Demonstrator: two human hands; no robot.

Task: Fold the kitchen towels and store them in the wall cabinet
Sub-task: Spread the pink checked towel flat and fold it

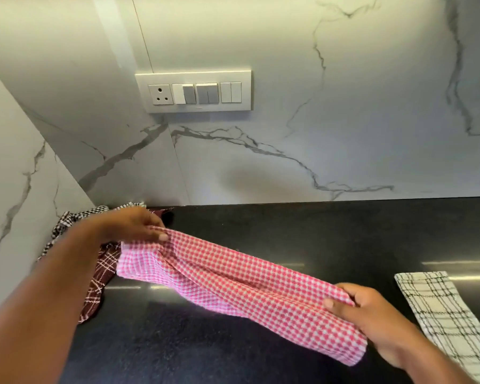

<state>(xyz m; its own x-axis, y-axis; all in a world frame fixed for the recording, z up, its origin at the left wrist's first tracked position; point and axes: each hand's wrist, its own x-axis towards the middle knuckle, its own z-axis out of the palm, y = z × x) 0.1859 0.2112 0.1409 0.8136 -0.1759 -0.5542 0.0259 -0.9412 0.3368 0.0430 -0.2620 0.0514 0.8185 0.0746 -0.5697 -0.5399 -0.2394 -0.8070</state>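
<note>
A pink and white checked towel [233, 284] hangs stretched between my two hands, just above the black counter [316, 231]. My left hand [133, 224] pinches its far left end. At the near right, my right hand [372, 314] grips the other end. The towel runs as a long folded strip, sagging a little in the middle. A white towel with black lines [441, 314] lies folded flat on the counter at the right. No wall cabinet is in view.
A heap of unfolded towels sits in the left corner: a maroon plaid one [100, 284] and a black and white checked one [67, 225]. A switch and socket plate [194, 91] is on the marble wall behind the counter.
</note>
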